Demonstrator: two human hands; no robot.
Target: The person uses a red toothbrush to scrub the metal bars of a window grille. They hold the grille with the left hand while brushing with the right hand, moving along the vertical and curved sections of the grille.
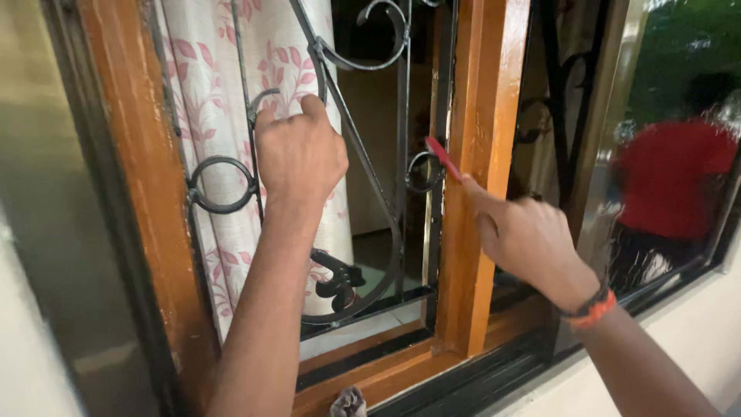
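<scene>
My left hand [299,154] is closed around a curved black bar of the wrought-iron window grille [386,239]. My right hand [525,239] holds a thin red-handled tool [442,157], likely a small brush; its tip lies at the inner edge of the glossy orange-brown wooden window post [478,116]. A black and orange band sits on my right wrist [590,309].
A white curtain with pink leaf print [208,116] hangs behind the grille. The wooden frame's left post [143,154] and sill [386,374] surround the opening. A glass pane [679,116] at right reflects a person in a red top. A rag [349,403] shows at the bottom edge.
</scene>
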